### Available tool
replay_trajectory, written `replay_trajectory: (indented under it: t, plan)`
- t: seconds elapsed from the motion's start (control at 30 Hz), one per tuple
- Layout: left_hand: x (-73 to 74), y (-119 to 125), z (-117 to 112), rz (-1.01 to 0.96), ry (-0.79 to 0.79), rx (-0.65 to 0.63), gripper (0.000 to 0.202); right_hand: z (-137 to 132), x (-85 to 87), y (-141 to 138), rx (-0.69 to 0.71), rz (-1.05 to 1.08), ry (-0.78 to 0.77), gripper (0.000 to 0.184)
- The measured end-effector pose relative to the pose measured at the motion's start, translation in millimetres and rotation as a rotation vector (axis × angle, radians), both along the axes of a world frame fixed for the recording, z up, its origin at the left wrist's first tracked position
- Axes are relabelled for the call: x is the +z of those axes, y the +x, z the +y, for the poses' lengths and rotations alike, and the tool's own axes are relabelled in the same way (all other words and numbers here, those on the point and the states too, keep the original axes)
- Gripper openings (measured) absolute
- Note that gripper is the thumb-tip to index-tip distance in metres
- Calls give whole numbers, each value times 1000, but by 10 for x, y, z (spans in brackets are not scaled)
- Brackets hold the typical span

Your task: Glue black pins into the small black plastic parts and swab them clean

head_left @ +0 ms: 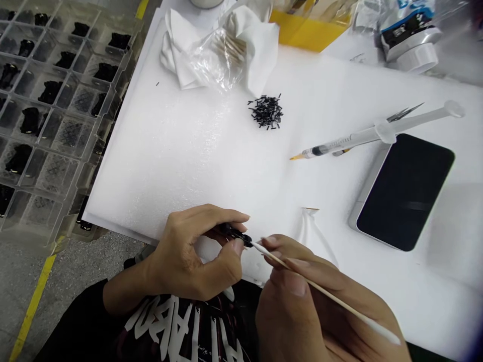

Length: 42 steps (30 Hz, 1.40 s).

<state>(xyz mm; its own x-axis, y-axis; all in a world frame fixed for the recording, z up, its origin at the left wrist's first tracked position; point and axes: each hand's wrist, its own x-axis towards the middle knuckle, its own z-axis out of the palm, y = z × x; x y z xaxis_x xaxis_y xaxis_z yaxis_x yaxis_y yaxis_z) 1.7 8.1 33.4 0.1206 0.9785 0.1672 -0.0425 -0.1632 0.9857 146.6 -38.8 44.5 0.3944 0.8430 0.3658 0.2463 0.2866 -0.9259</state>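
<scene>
Between the thumb and fingers of my left hand is a small glossy black part, held over the near edge of the white foam sheet. My right hand pinches a cotton swab by its thin wooden stick. One cotton tip meets the right end of the black part; the other tip points down to the right, past my palm. My fingers cover some of the black part, so its full shape is hidden.
On the foam sheet lie a pile of tiny black pins, a syringe with an orange tip, tweezers and a black-topped device. Bagged swabs rest on tissue. Left stands a compartment tray of black parts.
</scene>
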Motion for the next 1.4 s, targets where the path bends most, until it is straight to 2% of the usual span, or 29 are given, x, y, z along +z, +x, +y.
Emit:
replay_trajectory:
  t: [0.1,0.3,0.47,0.67,0.77,0.87,1.0,1.13,1.4]
  plan:
    - [-5,-1,14,-1,13,7,24,0,-27,-15,22,-25,-7,31]
    - [-15,-17,4,-5,6,4,25,2,119,10,101,-108,-112,25]
    - [-44,-22,-12,0,20,0,29,-5,156,32,85,-88,-136,22]
    - [-86,-33,-28,-41,49,-34,39,-5,156,52,149,-119,-145,31]
    - [-97,-32,-34,-32,54,-27,38,-15,192,39,137,-131,-188,31]
    - [-86,-31,-39,-16,65,-13,36,-33,185,68,149,-156,-160,31]
    - [-51,-38,-41,39,32,-27,37,-49,147,174,218,-212,-135,35]
    - [-54,-43,-36,33,46,-17,35,-47,188,208,269,-224,-158,36]
    - [-74,-29,-37,20,65,-2,34,-54,257,52,161,-213,-214,25]
